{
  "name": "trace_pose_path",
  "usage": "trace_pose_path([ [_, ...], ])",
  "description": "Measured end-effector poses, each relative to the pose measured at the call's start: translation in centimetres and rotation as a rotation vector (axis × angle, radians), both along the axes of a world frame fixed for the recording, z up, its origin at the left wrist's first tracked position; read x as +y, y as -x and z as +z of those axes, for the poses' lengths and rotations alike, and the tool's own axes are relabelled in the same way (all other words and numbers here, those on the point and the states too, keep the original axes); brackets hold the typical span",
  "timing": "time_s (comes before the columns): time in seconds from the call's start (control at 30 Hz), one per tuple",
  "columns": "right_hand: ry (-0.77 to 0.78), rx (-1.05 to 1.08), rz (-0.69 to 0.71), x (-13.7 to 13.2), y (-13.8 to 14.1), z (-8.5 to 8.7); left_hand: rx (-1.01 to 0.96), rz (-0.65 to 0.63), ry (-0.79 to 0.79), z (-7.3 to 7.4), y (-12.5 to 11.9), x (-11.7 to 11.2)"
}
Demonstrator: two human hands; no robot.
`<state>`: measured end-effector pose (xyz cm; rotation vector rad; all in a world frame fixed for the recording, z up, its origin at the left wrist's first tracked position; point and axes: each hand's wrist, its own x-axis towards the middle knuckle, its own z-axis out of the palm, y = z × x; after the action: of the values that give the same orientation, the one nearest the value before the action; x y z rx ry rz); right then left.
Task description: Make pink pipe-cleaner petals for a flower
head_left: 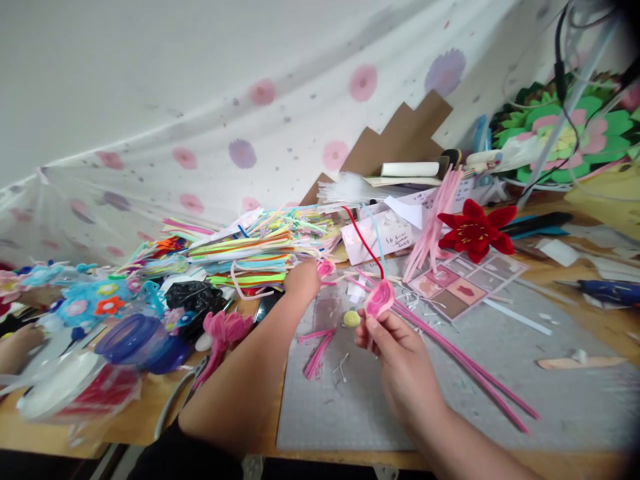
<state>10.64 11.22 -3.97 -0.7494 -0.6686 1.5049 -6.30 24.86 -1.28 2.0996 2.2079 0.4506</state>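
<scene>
My right hand (395, 353) is closed in a pinch on a pink coiled petal (380, 298) made of pipe cleaner, held just above the grey cutting mat (450, 393). My left hand (303, 279) reaches forward to the mat's far edge, fingers curled against a small pink coil (326, 268); whether it grips it is unclear. A small yellow coil (351, 319) lies on the mat between both hands. Long pink pipe cleaners (465, 363) stretch to the right across the mat.
A heap of coloured pipe cleaners (250, 250) lies beyond my left hand. A red fabric flower (473, 230), a card of lip pictures (463, 283), a blue glue gun (607, 291), scissors (175, 400) and a purple container (135, 340) surround the mat. Another person's hand (15, 347) shows at far left.
</scene>
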Motion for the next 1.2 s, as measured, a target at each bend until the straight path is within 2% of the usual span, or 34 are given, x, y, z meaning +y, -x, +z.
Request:
trace_pose_path([
  [0.07,-0.004,0.000,0.015,0.0,0.1,0.0,-0.100,-0.008,-0.022,0.2,-0.2,-0.5],
  [0.13,0.002,-0.001,0.024,0.0,0.1,0.0,-0.234,-0.035,-0.080,0.6,-0.4,-2.1],
  [0.23,0.001,-0.022,0.018,0.0,0.0,-0.3,-0.494,-0.057,-0.187,1.1,-1.1,-5.9],
  [0.33,-0.049,-0.076,-0.010,-0.2,-0.1,-0.6,-0.812,-0.064,-0.241,0.8,-2.3,-10.5],
  [0.43,-0.177,-0.226,-0.009,-0.5,-0.2,-0.7,-1.121,-0.055,-0.256,-0.2,-3.8,-14.3],
  [0.5,-0.307,-0.358,0.045,-0.7,-0.1,-0.8,-1.279,-0.045,-0.263,-0.9,-4.7,-16.0],
  [0.6,-0.482,-0.503,0.125,-0.9,0.0,-1.1,-1.539,-0.066,-0.251,-1.3,-5.4,-17.5],
  [0.7,-0.567,-0.576,0.077,-1.1,-0.1,-1.3,-1.739,-0.137,-0.199,-1.1,-5.6,-18.2],
  [0.8,-0.586,-0.576,0.007,-1.4,0.0,-1.2,-1.616,-0.168,-0.164,-1.0,-5.7,-18.7],
  [0.9,-0.587,-0.589,0.006,-1.8,0.3,-1.0,-1.412,-0.102,-0.223,-1.0,-5.4,-19.0],
  [0.97,-0.575,-0.609,0.039,-1.9,0.5,-0.9,-1.312,-0.043,-0.269,-0.8,-4.3,-19.3],
  [1.1,-0.426,-0.580,0.023,-1.6,0.4,-0.9,-1.145,0.077,-0.310,0.2,1.0,-19.9],
  [1.2,-0.341,-0.508,-0.003,-1.3,0.2,-1.0,-0.953,0.112,-0.212,0.7,5.2,-20.2],
])
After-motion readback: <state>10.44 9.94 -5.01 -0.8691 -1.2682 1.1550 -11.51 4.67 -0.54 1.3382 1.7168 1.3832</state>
